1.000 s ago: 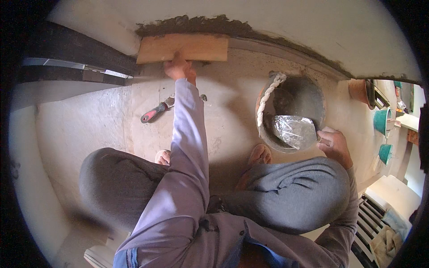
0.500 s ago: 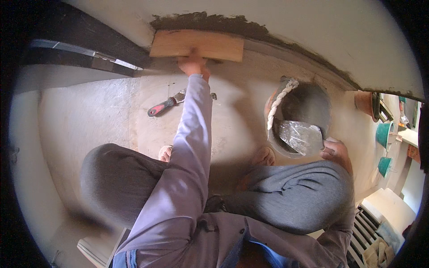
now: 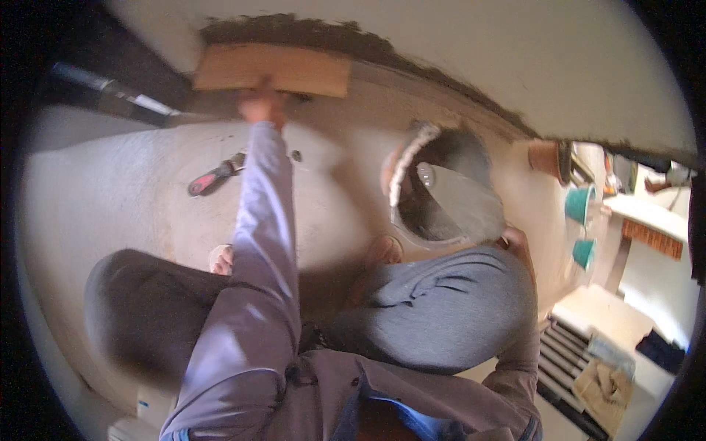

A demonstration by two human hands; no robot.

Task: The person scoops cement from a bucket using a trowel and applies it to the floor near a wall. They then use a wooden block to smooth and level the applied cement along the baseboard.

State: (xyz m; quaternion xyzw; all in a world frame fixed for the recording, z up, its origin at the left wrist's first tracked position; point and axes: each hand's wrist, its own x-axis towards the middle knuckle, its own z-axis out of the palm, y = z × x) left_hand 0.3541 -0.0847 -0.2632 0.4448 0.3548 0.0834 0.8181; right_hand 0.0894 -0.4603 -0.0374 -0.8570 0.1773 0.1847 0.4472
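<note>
At the foot of the wall, my left hand [image 3: 262,104] grips the near edge of a flat, light-brown wooden board [image 3: 273,70]. A dark, rough band of wet mortar [image 3: 294,31] runs along the wall just above it. My right hand [image 3: 517,241], partly hidden behind my knee, is closed on a trowel whose broad grey blade [image 3: 465,202] lies tilted over the mouth of a dark bucket [image 3: 423,217]. A braided white rope handle [image 3: 403,165] spans the bucket's left side. Left of my left forearm lies a scraper with a red-and-black handle [image 3: 212,178].
My bare feet rest on the dusty floor [image 3: 323,198] between my bent knees. A brown pot [image 3: 544,160] and two green buckets [image 3: 579,203] stand to the right. A slatted rack with cloths [image 3: 604,393] is at lower right; dark boards [image 3: 110,95] are at upper left.
My view has swung right, so everything sits further left in it. The trowel blade has turned and come up toward the bucket's rim. My left hand still holds the board at the wall.
</note>
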